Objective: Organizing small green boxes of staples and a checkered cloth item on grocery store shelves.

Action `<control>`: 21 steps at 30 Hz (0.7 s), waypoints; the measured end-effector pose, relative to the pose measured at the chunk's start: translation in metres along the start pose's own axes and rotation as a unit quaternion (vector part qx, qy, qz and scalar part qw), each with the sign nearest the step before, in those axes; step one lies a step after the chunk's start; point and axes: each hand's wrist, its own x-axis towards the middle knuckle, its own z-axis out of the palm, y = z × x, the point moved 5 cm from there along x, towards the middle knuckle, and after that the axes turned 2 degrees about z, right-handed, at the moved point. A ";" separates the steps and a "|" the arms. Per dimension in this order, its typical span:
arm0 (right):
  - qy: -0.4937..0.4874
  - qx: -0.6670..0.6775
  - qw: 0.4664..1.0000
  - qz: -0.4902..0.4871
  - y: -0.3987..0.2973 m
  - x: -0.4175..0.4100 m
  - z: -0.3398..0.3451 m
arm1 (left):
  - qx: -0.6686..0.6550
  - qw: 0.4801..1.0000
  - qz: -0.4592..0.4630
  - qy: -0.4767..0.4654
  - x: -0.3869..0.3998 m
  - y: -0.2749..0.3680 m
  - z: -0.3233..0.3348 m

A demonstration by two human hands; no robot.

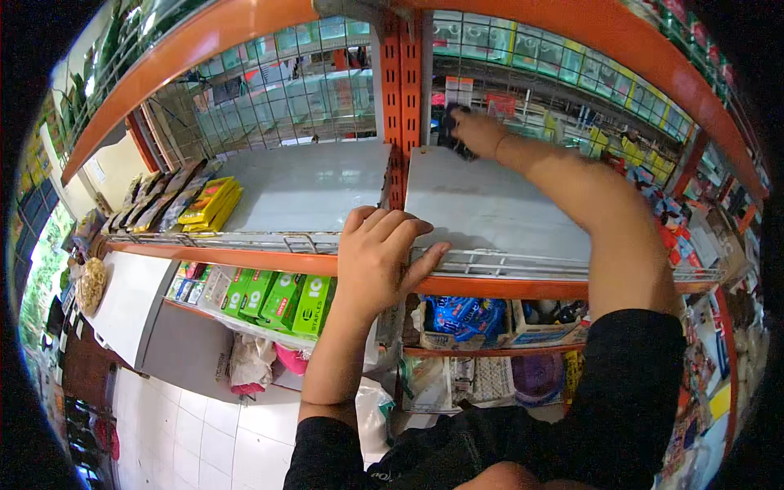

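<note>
My left hand (381,254) rests over the front wire rail (300,242) of a metal shelf, where two shelf sections meet at an orange slotted upright (401,110). Its thumb points right, and no loose thing shows in it. My right hand (481,131) reaches to the back of the right-hand grey shelf board (490,196), near the wire mesh back. Its fingers are closed on a dark item (452,122); whether this is a cloth or a packet I cannot tell. On the left-hand grey shelf board (300,180), yellow packets (211,205) stand beside a row of dark packets (159,199).
Below the left board are green staple boxes (312,306). Blue packets (468,315) fill an open carton under the right board. Red and blue packets (670,223) lie at the right end. Orange shelf beams (661,46) arch overhead. Glass cases (282,98) stand beyond the mesh.
</note>
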 end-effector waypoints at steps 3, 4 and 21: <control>-0.101 0.026 0.993 -0.063 0.009 -0.011 0.018 | -0.013 1.000 -0.003 -0.011 0.003 0.004 0.004; -0.102 0.028 0.993 -0.059 0.016 -0.015 0.015 | -0.016 1.000 0.000 -0.013 0.004 0.006 0.004; -0.256 0.063 0.963 0.061 -0.002 -0.173 -0.067 | 0.020 0.998 -0.058 0.002 -0.011 0.036 -0.018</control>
